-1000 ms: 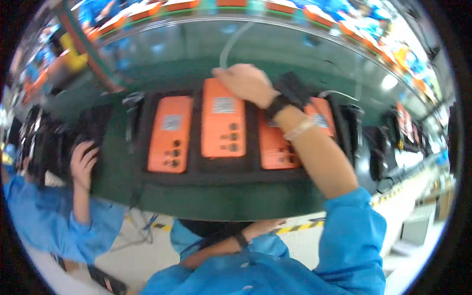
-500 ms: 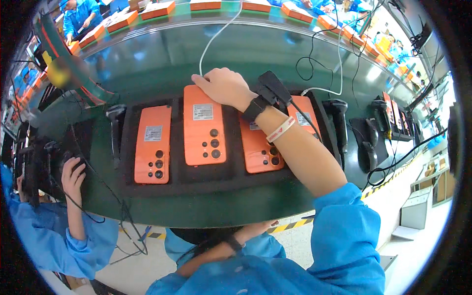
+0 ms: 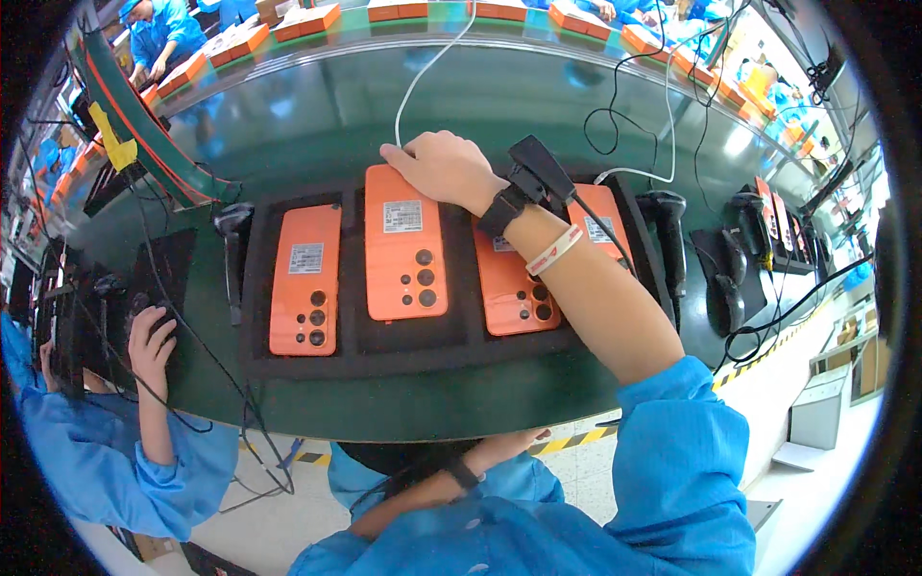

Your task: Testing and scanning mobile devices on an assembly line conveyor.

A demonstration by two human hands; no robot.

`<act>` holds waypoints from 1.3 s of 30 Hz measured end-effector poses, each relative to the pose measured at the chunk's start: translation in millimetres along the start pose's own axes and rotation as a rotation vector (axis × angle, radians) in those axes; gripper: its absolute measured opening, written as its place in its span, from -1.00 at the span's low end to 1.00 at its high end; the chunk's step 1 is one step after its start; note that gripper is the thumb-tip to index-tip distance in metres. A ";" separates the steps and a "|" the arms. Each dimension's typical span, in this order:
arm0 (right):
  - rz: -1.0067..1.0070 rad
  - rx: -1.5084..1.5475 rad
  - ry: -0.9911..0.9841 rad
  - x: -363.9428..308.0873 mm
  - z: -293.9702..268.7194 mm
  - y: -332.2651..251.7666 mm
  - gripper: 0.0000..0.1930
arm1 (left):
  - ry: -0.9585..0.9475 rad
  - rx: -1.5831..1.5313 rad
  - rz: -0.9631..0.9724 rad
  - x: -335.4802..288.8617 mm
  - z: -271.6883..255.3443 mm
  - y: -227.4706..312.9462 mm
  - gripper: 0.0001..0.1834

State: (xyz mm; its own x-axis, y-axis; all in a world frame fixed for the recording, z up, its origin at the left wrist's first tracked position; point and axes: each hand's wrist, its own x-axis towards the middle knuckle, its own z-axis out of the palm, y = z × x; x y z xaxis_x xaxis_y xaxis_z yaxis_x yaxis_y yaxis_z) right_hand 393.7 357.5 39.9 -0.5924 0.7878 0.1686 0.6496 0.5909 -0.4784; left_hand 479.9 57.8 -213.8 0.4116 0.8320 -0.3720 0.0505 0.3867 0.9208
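Note:
My right hand (image 3: 447, 168) is closed around the top end of an orange smartphone (image 3: 405, 269). The phone's back faces up, with a white label and several dark camera lenses; it sits raised over the black foam tray (image 3: 403, 360). A white cable (image 3: 423, 72) runs down to the thumb, its end hidden by the hand. Another orange phone (image 3: 305, 288) lies to the left in the tray; two more, one nearer (image 3: 509, 298) and one farther (image 3: 597, 206), are partly under my forearm. My left hand (image 3: 514, 444) rests low at my lap, its fingers mostly hidden at the table edge.
Handheld scanners flank the tray, one left (image 3: 232, 250) and one right (image 3: 665, 240). A black device (image 3: 540, 171) on a cord is at my right wrist. At left, a co-worker's hand (image 3: 151, 346) rests near dark gear and cables. Orange boxes (image 3: 399, 10) line the far side.
The view has shifted slightly, moving the scene a little to the right. My right hand keeps its hold on the phone; my left hand stays at my lap.

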 end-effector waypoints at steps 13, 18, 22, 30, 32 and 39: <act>-0.013 -0.014 0.019 0.5 1.8 0.9 -0.42 | 0.022 -0.025 0.059 5.4 2.6 -10.7 -0.63; -0.016 -0.009 0.024 -0.3 0.2 -0.2 -0.42 | 0.001 0.049 0.155 8.1 1.7 -14.9 -0.64; -0.003 -0.019 0.004 0.4 -0.6 -1.2 -0.43 | 0.001 -0.055 0.071 8.6 2.2 -15.2 -0.64; -0.004 -0.016 0.003 0.1 -0.1 -0.5 -0.43 | -0.070 0.064 -0.003 0.6 -4.8 6.7 -0.55; -0.009 -0.017 0.009 0.2 0.3 -0.2 -0.43 | -0.093 0.149 0.033 0.2 -6.2 8.9 -0.54; -0.022 -0.011 0.014 0.7 1.2 1.3 -0.44 | -0.167 0.063 -0.110 5.6 -1.4 -4.8 -0.51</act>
State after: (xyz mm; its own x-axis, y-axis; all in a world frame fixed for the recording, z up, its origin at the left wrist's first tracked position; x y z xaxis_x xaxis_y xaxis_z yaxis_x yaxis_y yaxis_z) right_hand 393.5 358.6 38.3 -0.5996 0.7771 0.1913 0.6418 0.6097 -0.4650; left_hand 480.7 61.2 -220.5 0.5453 0.7065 -0.4511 0.1581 0.4418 0.8831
